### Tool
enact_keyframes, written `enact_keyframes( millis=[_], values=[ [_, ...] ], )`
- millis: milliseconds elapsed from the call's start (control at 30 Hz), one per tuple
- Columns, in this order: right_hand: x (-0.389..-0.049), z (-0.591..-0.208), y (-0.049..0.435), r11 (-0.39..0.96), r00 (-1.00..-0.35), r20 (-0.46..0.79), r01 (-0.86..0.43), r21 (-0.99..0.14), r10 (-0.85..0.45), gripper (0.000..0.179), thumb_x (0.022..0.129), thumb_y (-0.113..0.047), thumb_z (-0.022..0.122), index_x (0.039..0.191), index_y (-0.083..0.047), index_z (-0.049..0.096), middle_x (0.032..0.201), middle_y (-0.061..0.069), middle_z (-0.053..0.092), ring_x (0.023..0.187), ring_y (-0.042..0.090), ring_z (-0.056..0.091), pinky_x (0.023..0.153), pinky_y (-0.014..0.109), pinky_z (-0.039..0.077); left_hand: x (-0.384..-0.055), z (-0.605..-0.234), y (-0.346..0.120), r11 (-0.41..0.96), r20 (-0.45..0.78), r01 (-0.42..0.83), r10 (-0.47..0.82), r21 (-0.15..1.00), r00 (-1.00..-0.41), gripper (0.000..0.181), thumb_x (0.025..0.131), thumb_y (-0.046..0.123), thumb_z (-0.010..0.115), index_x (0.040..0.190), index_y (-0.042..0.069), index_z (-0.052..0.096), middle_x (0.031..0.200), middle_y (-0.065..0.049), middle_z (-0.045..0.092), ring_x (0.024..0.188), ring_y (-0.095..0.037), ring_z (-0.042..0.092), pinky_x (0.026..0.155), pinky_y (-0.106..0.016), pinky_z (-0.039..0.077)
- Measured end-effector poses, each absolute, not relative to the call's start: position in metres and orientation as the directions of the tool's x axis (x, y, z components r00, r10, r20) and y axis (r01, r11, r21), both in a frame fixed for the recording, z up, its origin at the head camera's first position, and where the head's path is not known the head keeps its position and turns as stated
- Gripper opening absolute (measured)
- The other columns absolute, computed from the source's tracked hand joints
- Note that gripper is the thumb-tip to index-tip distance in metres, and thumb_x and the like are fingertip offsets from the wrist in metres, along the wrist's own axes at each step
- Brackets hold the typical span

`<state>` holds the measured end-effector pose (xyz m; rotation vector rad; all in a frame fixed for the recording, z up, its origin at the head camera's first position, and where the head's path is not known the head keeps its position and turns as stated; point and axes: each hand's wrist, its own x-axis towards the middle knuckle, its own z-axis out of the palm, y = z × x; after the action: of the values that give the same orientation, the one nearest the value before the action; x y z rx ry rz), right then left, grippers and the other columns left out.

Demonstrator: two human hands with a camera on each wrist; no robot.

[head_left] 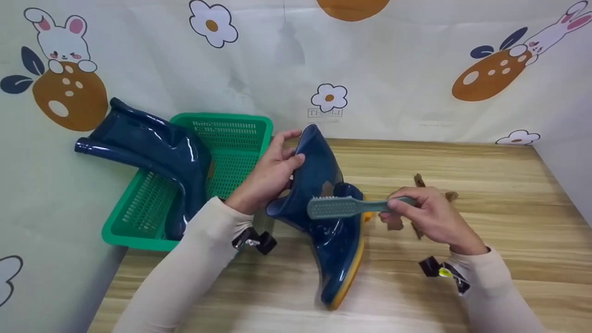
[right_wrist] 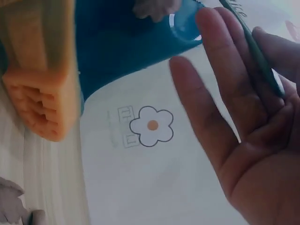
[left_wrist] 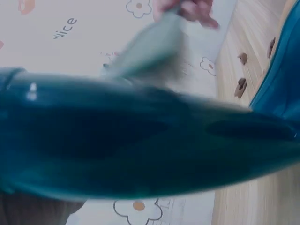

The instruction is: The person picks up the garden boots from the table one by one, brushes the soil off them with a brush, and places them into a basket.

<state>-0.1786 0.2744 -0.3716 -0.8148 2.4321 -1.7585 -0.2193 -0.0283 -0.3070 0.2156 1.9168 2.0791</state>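
Observation:
A dark blue rubber boot (head_left: 340, 259) with a yellow-orange sole tilts over the table, its toe toward the front. My left hand (head_left: 268, 173) grips the boot's shaft near the top opening, thumb on the near side. Between thumb and fingers my right hand (head_left: 432, 215) pinches the handle of a grey-green brush (head_left: 335, 208). The brush head lies across the shaft, beside a brown patch (head_left: 327, 188) stuck there; bristle contact is hard to tell. In the left wrist view the brush (left_wrist: 152, 49) is blurred. The right wrist view shows the boot's heel (right_wrist: 40, 103) close up.
At the left stands a green plastic basket (head_left: 222, 115), with a second blue boot (head_left: 152, 143) leaning in it, its top over the rim. Several brown scraps (head_left: 452, 196) lie on the wooden table (head_left: 508, 185) around my right hand. A printed sheet (head_left: 393, 111) covers the back wall.

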Motion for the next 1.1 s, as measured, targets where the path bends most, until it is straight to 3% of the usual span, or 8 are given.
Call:
enact_keyframes(
  millis=[100,200,500,600,800,1100],
  values=[
    [-0.181,-0.377,0.269,0.380,-0.891,0.283,-0.415,-0.827,-0.356,0.013,0.091,-0.004,0.057,0.090,-0.006,0.069,0.078,0.004,0.069,0.067,0.014,0.065,0.062,0.024,0.052,-0.217,-0.308,-0.027,-0.082,-0.093,-0.121,0.286,0.989,-0.954,0.042,0.099,0.003,0.037,0.137,0.018,0.028,0.120,-0.013,0.055,0.092,-0.027,0.063,0.068,-0.037,0.053],
    [-0.181,-0.381,0.267,0.441,-0.908,0.318,-0.411,-0.798,-0.272,0.011,0.089,-0.002,0.059,0.088,-0.007,0.069,0.077,0.003,0.069,0.068,0.014,0.066,0.063,0.022,0.053,-0.216,-0.309,-0.026,-0.101,-0.093,-0.123,0.263,0.987,-0.960,0.042,0.098,0.001,0.036,0.136,0.017,0.027,0.122,-0.012,0.055,0.093,-0.028,0.062,0.068,-0.037,0.053],
    [-0.179,-0.383,0.269,0.499,-0.816,0.525,-0.568,-0.654,-0.241,0.012,0.086,-0.002,0.063,0.088,-0.014,0.068,0.074,-0.004,0.067,0.060,0.013,0.062,0.056,0.016,0.048,-0.216,-0.311,-0.029,-0.108,-0.101,-0.131,0.244,0.986,-0.965,0.045,0.098,0.001,0.037,0.138,0.018,0.023,0.123,-0.012,0.055,0.095,-0.028,0.061,0.070,-0.037,0.053],
    [-0.177,-0.385,0.270,0.520,-0.803,0.548,-0.579,-0.628,-0.234,0.014,0.085,-0.001,0.064,0.088,-0.014,0.069,0.074,-0.005,0.067,0.059,0.010,0.062,0.056,0.015,0.047,-0.217,-0.312,-0.030,-0.097,-0.106,-0.131,0.231,0.987,-0.967,0.045,0.098,0.001,0.037,0.137,0.019,0.023,0.122,-0.013,0.055,0.094,-0.027,0.061,0.069,-0.036,0.052],
    [-0.167,-0.372,0.264,0.535,-0.790,0.575,-0.588,-0.607,-0.216,0.012,0.084,0.004,0.064,0.084,-0.008,0.067,0.070,0.001,0.066,0.046,0.002,0.049,0.042,0.015,0.038,-0.217,-0.315,-0.032,-0.084,-0.116,-0.136,0.214,0.987,-0.970,0.045,0.098,0.002,0.037,0.137,0.019,0.023,0.121,-0.013,0.055,0.091,-0.027,0.062,0.069,-0.036,0.052],
    [-0.168,-0.377,0.268,0.544,-0.791,0.583,-0.578,-0.608,-0.189,0.007,0.086,0.000,0.063,0.085,-0.006,0.067,0.071,0.001,0.067,0.049,0.006,0.052,0.040,0.015,0.037,-0.217,-0.317,-0.036,-0.032,-0.137,-0.146,0.190,0.989,-0.972,0.045,0.098,0.005,0.038,0.138,0.021,0.024,0.119,-0.010,0.057,0.093,-0.026,0.062,0.074,-0.035,0.051]
  ],
)
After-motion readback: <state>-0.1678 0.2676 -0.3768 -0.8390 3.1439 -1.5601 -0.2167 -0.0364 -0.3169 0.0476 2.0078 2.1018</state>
